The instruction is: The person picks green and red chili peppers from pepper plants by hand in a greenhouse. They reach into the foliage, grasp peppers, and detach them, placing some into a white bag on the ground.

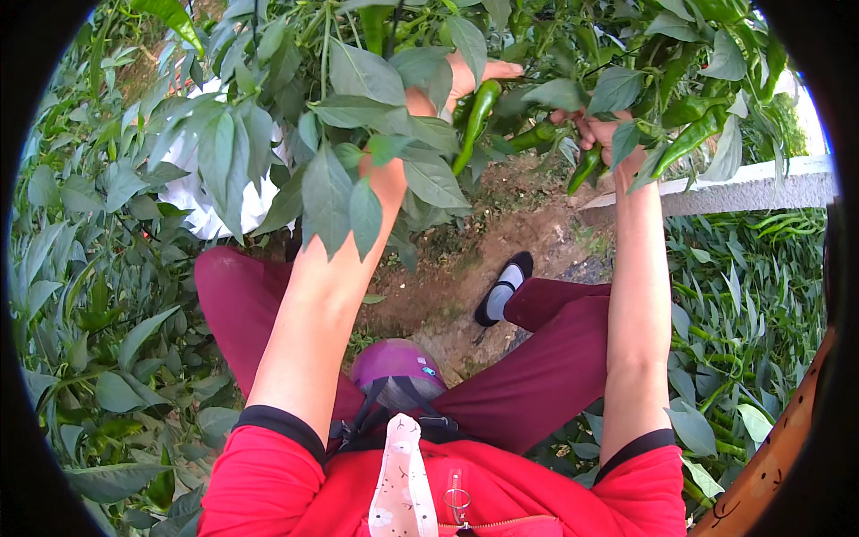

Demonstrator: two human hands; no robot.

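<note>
My left hand (463, 82) reaches in among the pepper plant's leaves (366, 77), which cover part of it. One finger points right, and whether anything lies in the palm is hidden. Just below that hand hangs a long green pepper (478, 124). My right hand (604, 134) is further right, its fingers curled around the upper end of another green pepper (586, 169), whose tip points down. A third green pepper (532, 137) lies between the two hands, partly behind leaves.
More green peppers (694, 137) hang at the upper right, above a pale concrete beam (745, 190). A white plastic bag (221, 191) shows behind leaves at left. Below are bare soil (429, 295), my dark shoe (503, 288) and a purple round seat (396, 362) between my legs.
</note>
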